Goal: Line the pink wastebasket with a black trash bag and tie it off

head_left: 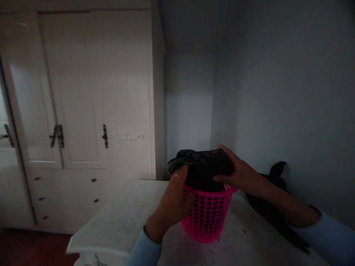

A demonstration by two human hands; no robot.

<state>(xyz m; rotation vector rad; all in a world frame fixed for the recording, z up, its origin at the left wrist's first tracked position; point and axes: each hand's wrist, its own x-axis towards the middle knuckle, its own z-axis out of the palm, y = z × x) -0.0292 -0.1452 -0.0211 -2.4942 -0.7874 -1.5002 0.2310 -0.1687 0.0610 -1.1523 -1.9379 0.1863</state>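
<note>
Sleeved hands [172, 201] cup black bundle [203, 171] at basket rim [208, 193] — tabletop [122, 214] stretches leftward.

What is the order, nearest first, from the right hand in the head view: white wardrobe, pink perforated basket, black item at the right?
From the right hand:
1. Pink perforated basket: rim just below the hand.
2. Black item: to the right, beyond the forearm.
3. White wardrobe: far left, in the background.
</note>
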